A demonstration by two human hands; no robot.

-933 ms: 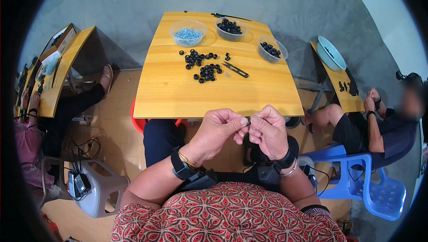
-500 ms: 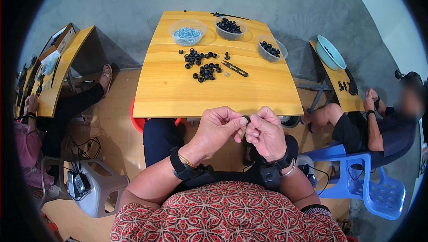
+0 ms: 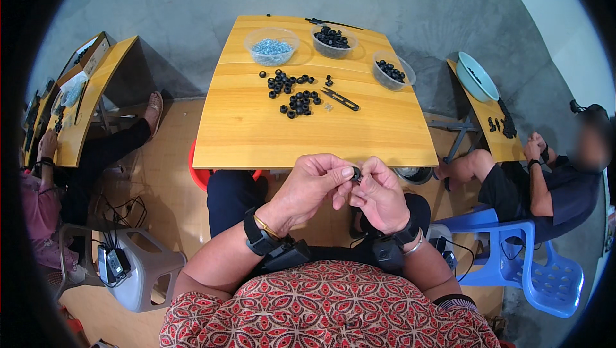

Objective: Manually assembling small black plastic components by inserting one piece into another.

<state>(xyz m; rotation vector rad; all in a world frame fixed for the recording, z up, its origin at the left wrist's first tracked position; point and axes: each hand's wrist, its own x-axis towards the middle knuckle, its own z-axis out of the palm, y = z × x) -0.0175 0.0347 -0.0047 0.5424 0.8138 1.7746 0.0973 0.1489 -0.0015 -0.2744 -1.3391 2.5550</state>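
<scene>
Just off the table's near edge, my left hand pinches a small round black piece between thumb and forefinger. My right hand meets it from the other side, fingers curled and thumb against the forefinger beside the piece; whatever sits in that pinch is hidden. On the wooden table lie several similar black round pieces, some showing a hole. Black thread snips rest to their right, beside a few tiny clear bits.
Across the table's back stand a clear bowl of bluish bits, a bowl of black pieces and a smaller tub of black pieces. People sit at side tables to the left and right. A blue plastic chair stands at right, a grey stool at left.
The black piece has turned and shows more between my fingertips. My right hand has shifted slightly left and down, its fingers now lower around the piece.
</scene>
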